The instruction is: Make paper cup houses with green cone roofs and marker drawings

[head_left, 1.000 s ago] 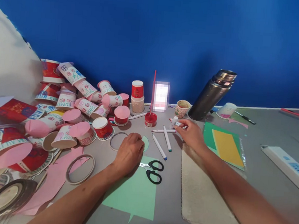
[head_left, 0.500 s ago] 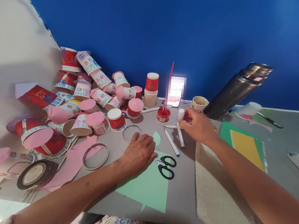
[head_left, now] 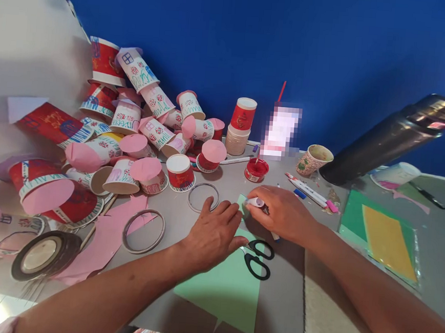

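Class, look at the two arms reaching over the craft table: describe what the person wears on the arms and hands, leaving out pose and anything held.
Both forearms are bare from the frame's lower edge to the wrists. The left hand and right hand are bare too: no gloves, and no rings, watch or bracelets that show. At the bottom left corner a sliver of pinkish fabric shows near the left upper arm, perhaps a sleeve edge; too little shows to be sure.

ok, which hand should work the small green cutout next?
Probably right. The right hand already grips the glue stick, tip beside the small green cutout. The left hand lies flat on the paper, steadying it.
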The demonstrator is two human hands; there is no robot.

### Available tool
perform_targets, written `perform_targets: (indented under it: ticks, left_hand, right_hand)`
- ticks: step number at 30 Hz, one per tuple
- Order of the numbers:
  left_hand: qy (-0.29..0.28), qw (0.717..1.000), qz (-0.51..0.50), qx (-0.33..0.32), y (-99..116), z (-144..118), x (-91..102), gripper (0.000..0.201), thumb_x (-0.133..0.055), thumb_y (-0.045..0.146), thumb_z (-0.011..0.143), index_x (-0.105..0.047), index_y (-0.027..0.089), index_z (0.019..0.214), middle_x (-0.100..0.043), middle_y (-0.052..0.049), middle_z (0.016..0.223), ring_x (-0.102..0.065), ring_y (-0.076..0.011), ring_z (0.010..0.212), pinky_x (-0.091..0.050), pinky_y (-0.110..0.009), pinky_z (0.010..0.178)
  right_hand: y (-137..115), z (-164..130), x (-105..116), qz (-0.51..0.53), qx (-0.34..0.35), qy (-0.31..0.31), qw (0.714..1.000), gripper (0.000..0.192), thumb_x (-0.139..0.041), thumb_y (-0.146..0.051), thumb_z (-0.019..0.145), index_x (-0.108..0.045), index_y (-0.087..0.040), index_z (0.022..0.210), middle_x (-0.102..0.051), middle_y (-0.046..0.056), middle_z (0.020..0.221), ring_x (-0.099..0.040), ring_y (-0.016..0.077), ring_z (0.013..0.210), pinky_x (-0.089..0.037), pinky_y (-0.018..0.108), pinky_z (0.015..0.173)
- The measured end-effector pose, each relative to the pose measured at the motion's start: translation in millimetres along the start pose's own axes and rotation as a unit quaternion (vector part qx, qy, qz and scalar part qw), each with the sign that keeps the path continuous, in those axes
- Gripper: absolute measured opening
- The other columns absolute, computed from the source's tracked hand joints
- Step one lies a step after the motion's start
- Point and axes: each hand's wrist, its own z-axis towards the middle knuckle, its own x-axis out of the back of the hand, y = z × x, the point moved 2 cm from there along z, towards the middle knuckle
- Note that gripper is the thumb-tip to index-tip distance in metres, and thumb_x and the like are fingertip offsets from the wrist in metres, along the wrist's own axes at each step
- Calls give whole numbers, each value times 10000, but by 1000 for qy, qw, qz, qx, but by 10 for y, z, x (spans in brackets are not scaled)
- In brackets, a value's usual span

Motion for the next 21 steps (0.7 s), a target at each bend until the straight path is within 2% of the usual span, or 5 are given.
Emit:
perform_targets:
  ticks: [7, 10, 15, 19, 21]
  left_hand:
    - [-10, 1000, -3, -7, -12, 31, 36, 434, -511, 510, 1012, -604, 135, 1210, -670, -123, 1222, -555, -325, 1149, -326, -623, 1067]
    - [-16, 1000, -2, -3, -15, 43, 53, 419, -524, 504, 1008, -608, 137, 1192, -666, -117, 1219, -553, -324, 1158, -325, -624, 1076]
    - [-25, 999, -20, -3, -24, 38, 52, 435, -526, 503, 1009, -597, 135, 1228, -654, -130, 1281, -532, -334, 1217, -301, -647, 1100]
    - [-34, 999, -26, -5, -27, 40, 52, 475, -517, 511, 1010, -593, 117, 1265, -656, -133, 1285, -533, -337, 1207, -296, -674, 1101]
    - [-39, 999, -26, -6, -25, 40, 55, 490, -511, 520, 1010, -599, 111, 1264, -657, -137, 1283, -534, -340, 1205, -297, -680, 1100]
  right_hand:
    - [168, 134, -234, 0, 5, 34, 999, 68, -607, -234, 930, -656, -187, 929, -734, 80, 821, -685, 247, 763, -449, 325, 691]
    - [233, 173, -208, -1, 2, 42, 999, 76, -603, -231, 924, -658, -183, 942, -736, 82, 821, -679, 251, 750, -447, 332, 691]
    - [201, 138, -64, 32, 2, 105, 994, 85, -595, -248, 921, -666, -202, 935, -735, 49, 819, -663, 216, 723, -442, 309, 685]
    - [134, 168, -153, 42, 41, 56, 997, 36, -625, -228, 907, -649, -204, 896, -716, 42, 786, -656, 207, 711, -449, 302, 691]
    - [150, 211, -217, 29, 38, 43, 998, 34, -621, -218, 904, -641, -203, 880, -700, 44, 760, -645, 213, 694, -446, 309, 682]
